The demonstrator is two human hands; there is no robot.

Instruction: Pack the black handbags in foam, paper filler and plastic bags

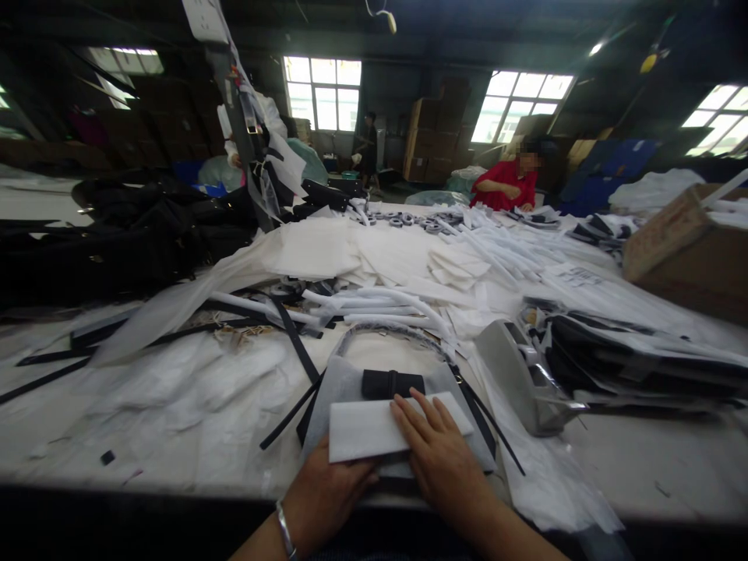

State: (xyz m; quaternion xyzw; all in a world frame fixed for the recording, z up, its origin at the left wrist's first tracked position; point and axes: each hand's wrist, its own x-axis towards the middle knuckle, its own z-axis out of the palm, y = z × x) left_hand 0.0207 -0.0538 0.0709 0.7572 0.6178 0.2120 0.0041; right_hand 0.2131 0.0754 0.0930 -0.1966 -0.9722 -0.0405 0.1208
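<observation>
A black handbag (487, 436) lies in front of me at the table's front edge, its face covered by a thin whitish sheet (327, 378). Its arched handle (403, 329) is wrapped in clear film and points away from me. A black flap or tab (382, 384) shows on top. Across the bag rests a folded white foam sheet (362, 428). My left hand (333, 487), with a silver bangle at the wrist, grips the foam's near left edge; its fingers are partly hidden underneath. On the foam's right half my right hand (435, 448) lies flat, fingers stretched out and slightly spread.
To the right stands a grey tape dispenser (514, 382), beside wrapped black bags (619, 358). White foam sheets (327, 245) and white tubes (379, 304) are piled behind the handbag. A cardboard box (672, 241) is at far right. A person in red (506, 183) works across the table.
</observation>
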